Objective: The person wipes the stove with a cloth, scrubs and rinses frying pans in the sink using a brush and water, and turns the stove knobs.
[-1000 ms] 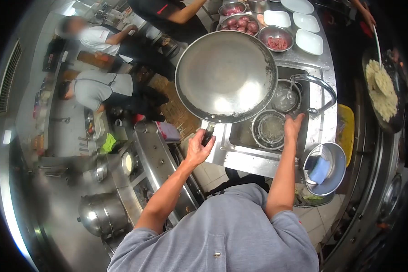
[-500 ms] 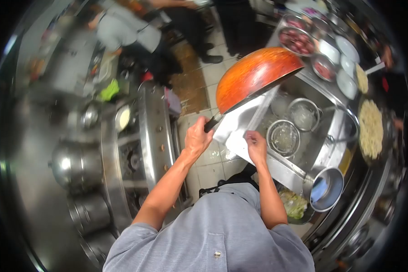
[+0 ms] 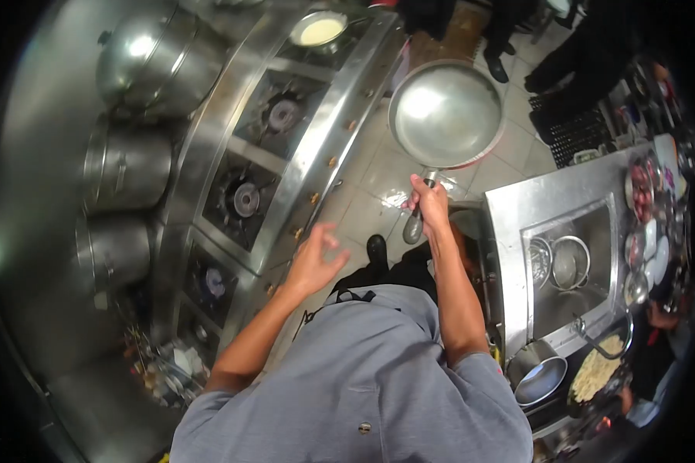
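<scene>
My right hand (image 3: 429, 202) is wrapped round the dark handle of a large steel frying pan (image 3: 446, 114). The pan is over the tiled floor, its shiny inside facing up and its orange-red outside showing only at the lower rim. My left hand (image 3: 316, 261) holds nothing; its fingers are spread, near the front edge of the gas stove (image 3: 328, 108), left of the pan handle.
Large steel pots (image 3: 127, 168) line the left side. A steel sink (image 3: 567, 305) with round strainers stands on the right, a metal pot (image 3: 538, 373) below it. Bowls of food lie beyond. People's dark-clothed legs (image 3: 587, 62) show at the upper right.
My view has turned left, from the sink to the stove. The pan has passed from my left hand to my right and its inside now faces up. My left hand has let go.
</scene>
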The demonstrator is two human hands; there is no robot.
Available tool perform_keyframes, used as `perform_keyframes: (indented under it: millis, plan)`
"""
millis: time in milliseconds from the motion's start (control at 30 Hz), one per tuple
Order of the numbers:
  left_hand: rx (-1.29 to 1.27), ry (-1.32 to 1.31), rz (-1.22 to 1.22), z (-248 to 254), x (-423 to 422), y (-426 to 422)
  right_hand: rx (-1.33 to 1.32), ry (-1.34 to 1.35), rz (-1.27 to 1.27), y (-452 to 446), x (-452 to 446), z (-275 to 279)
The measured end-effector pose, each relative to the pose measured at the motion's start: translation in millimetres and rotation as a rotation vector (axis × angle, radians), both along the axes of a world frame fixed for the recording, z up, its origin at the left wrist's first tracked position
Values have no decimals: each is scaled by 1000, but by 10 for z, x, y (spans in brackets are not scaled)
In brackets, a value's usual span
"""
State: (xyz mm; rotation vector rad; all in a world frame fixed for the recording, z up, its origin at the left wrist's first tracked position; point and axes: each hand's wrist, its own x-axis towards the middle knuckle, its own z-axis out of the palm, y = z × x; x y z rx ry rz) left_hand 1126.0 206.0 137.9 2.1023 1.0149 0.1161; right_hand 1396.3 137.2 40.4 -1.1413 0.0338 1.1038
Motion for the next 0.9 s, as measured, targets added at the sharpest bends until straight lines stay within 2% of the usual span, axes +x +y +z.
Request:
perform_keyframes:
  millis: [67,133,267,300,367,433,500,533,567,600,633,667,700,767,900]
  plan:
    - [-126,219,105,-250,-676,-21,-89,55,45,164,-147,-417]
    - [-195,300,287,-615,-1332,-180,-316,121,217,263,-214,-943]
    - [-311,469,465,-1081,-2294,-598,-475,278,378,230,-229,-1798]
    - [-336,542,519,-1149,-2525,-761,-593,288,541,75,-253,-2224]
    - [-387,630,502,-1311,-3009,-1183,-1057,61,883,-55,-356,-2651]
    - [-194,711,339,-1402,-3378,-1697,-1183,-272,1220,-135,-289,-3310]
    - [-525,699,533,-1410,-3635,-2163,-1271,-337,1482,-185,-392,-3643]
    - [-654,636,828,-1361,-3527,-2317,-1279,-332,1506,-336,-424,-3684]
    - [-774,563,1129,-1310,-3416,-2484,-1111,-575,1468,-527,-420,-3669]
    - [-788,571,1156,-1390,-3550,-2807,-920,-804,1418,-634,-440,-3690]
    - [-766,541,1141,-1579,-3784,-3253,-909,-808,1447,-664,-470,-3800]
    - [-745,513,1123,-1715,-3879,-3516,-823,-927,1470,-707,-480,-3918]
    - [-754,515,1145,-1720,-3726,-3496,-732,-1044,1485,-701,-495,-4055]
    - [-957,424,1387,-1572,-3242,-3305,-692,-1054,1454,-494,-587,-4280]
    - [-1048,409,1446,-1741,-3019,-3447,-478,-1176,1232,225,-1009,-4925]
